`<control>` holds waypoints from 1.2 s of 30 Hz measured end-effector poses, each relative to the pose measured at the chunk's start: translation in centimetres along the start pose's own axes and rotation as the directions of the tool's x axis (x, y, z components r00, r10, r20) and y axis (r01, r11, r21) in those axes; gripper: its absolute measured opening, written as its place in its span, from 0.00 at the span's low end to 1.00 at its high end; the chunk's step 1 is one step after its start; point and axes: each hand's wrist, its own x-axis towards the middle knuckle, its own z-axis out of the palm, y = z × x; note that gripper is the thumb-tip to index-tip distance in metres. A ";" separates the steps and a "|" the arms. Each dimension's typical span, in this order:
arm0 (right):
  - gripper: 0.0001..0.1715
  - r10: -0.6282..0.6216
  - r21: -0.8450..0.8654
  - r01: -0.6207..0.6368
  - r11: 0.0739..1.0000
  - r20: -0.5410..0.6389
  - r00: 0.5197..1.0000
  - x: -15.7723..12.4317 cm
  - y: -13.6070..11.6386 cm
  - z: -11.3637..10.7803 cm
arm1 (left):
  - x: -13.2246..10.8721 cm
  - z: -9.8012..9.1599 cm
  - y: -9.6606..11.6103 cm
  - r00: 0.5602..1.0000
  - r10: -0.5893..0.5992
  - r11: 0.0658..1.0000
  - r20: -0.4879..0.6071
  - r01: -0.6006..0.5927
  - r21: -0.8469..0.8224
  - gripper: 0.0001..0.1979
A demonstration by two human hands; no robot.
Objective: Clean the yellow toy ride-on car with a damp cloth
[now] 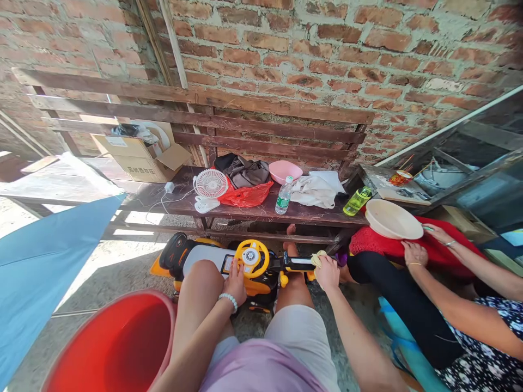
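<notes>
A yellow, black and white toy ride-on car point(208, 256) stands between my knees, with a yellow steering wheel point(265, 263) on top. My left hand point(236, 284), wearing a beaded bracelet, rests at the wheel's near left side, fingers stretched out and touching it. A jointed black arm point(300, 263) with yellow parts reaches right from the car. Over its far end, my right hand point(328, 273) is closed on a pale yellow cloth point(317, 258), pressed against the arm. The cloth partly covers that end.
A red tub point(122, 340) stands at left beside a blue umbrella point(57, 256). The bench point(180, 206) bears a cardboard box point(137, 159), fan point(210, 183), red bag point(247, 195) and bottles. At right, another person's hands point(415, 253) touch a cream basin point(394, 219).
</notes>
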 end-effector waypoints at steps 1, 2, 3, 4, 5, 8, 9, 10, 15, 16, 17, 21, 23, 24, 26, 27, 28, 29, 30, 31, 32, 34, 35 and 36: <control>0.20 -0.022 0.063 0.023 0.998 -0.007 1.000 0.0 -0.9 0.3 | 0.0 0.1 0.1 1.000 -0.001 1.000 -0.005 0.001 0.000 0.47; 0.19 -0.051 0.119 0.052 0.992 -0.009 0.999 0.0 -1.9 0.8 | 0.1 0.1 0.1 1.000 -0.002 1.000 -0.010 0.002 -0.007 0.47; 0.19 -0.082 0.171 0.083 0.982 -0.010 0.997 -0.1 -3.1 1.3 | 0.1 0.2 0.1 1.000 -0.002 1.000 -0.014 0.001 -0.020 0.47; 0.19 -0.115 0.222 0.115 0.968 -0.013 0.993 -0.1 -4.4 1.8 | 0.1 0.2 0.1 1.000 -0.001 0.999 -0.017 0.001 -0.034 0.48; 0.20 -0.149 0.275 0.149 0.950 -0.019 0.989 -0.1 -5.7 2.3 | 0.1 0.2 0.1 1.000 -0.001 0.999 -0.014 0.001 -0.045 0.48; 0.19 -0.242 0.422 0.238 0.875 -0.045 0.969 -0.2 -8.9 3.4 | 0.1 0.2 0.0 1.000 0.002 0.999 -0.001 -0.002 -0.050 0.49; 0.18 -0.261 0.442 0.251 0.861 -0.040 0.965 -0.1 -9.6 3.5 | 0.1 0.2 -0.1 1.000 0.006 0.999 -0.002 -0.006 -0.047 0.48; 0.17 -0.270 0.441 0.252 0.862 -0.021 0.963 0.0 -10.1 3.5 | 0.1 0.2 -0.1 1.000 0.010 0.999 -0.004 -0.010 -0.044 0.48; 0.14 -0.211 0.365 0.141 0.920 0.157 0.965 0.5 -10.2 2.2 | 0.1 0.3 -0.3 1.000 0.017 0.998 -0.022 -0.018 -0.053 0.48; 0.14 -0.196 0.323 0.131 0.937 0.176 0.965 0.5 -10.0 1.9 | 0.1 0.3 -0.2 1.000 0.015 0.998 -0.023 -0.017 -0.056 0.48; 0.15 -0.191 0.264 0.139 0.954 0.183 0.964 0.3 -9.7 1.6 | 0.1 0.3 -0.2 1.000 0.013 0.998 -0.022 -0.015 -0.057 0.49; 0.21 -0.271 0.004 0.274 0.962 0.151 0.951 -1.3 -8.1 1.1 | -0.1 -0.1 0.0 1.000 0.006 0.998 -0.003 -0.006 -0.056 0.50; 0.23 -0.274 -0.053 0.284 0.957 0.146 0.951 -1.9 -7.0 0.9 | -0.3 -0.4 0.1 1.000 0.003 0.999 0.016 -0.002 -0.049 0.49; 0.23 -0.248 -0.062 0.258 0.964 0.139 0.959 -2.1 -6.5 0.8 | -0.4 -0.5 0.1 1.000 0.003 0.999 0.023 -0.002 -0.045 0.49; 0.26 -0.169 -0.041 0.174 0.984 0.106 0.980 -2.0 -5.7 0.7 | -0.5 -0.7 0.2 1.000 0.006 0.999 0.029 -0.005 -0.037 0.48; 0.28 -0.131 -0.011 0.133 0.991 0.080 0.988 -1.9 -5.6 0.8 | -0.5 -0.7 0.2 1.000 0.008 0.999 0.026 -0.007 -0.032 0.48; 0.31 -0.104 0.028 0.102 0.994 0.054 0.993 -1.7 -5.7 0.9 | -0.5 -0.7 0.3 1.000 0.007 1.000 0.022 -0.006 -0.026 0.48; 0.33 -0.089 0.070 0.086 0.994 0.039 0.995 -1.6 -6.0 1.1 | -0.5 -0.7 0.4 1.000 0.004 1.000 0.018 -0.004 -0.021 0.48; 0.33 -0.088 0.106 0.084 0.991 0.038 0.995 -1.5 -6.5 1.3 | -0.4 -0.6 0.5 1.000 0.001 1.000 0.018 -0.001 -0.016 0.49; 0.33 -0.102 0.130 0.094 0.987 0.053 0.993 -1.4 -7.1 1.6 | -0.4 -0.6 0.6 1.000 -0.005 1.000 0.018 0.006 -0.012 0.49; 0.32 -0.126 0.138 0.114 0.984 0.077 0.989 -1.4 -7.8 2.0 | -0.3 -0.5 0.7 1.000 -0.012 1.000 0.022 0.012 -0.009 0.50; 0.31 -0.183 0.113 0.169 0.979 0.133 0.974 -1.5 -9.0 2.5 | -0.3 -0.4 0.8 0.999 -0.024 1.000 0.036 0.025 -0.002 0.50; 0.31 -0.213 0.090 0.201 0.975 0.156 0.964 -1.7 -9.4 2.6 | -0.2 -0.4 0.9 0.999 -0.029 1.000 0.038 0.029 0.002 0.49; 0.31 -0.244 0.067 0.235 0.970 0.174 0.954 -1.9 -9.5 2.6 | -0.2 -0.5 0.9 0.999 -0.028 1.000 0.036 0.027 0.005 0.50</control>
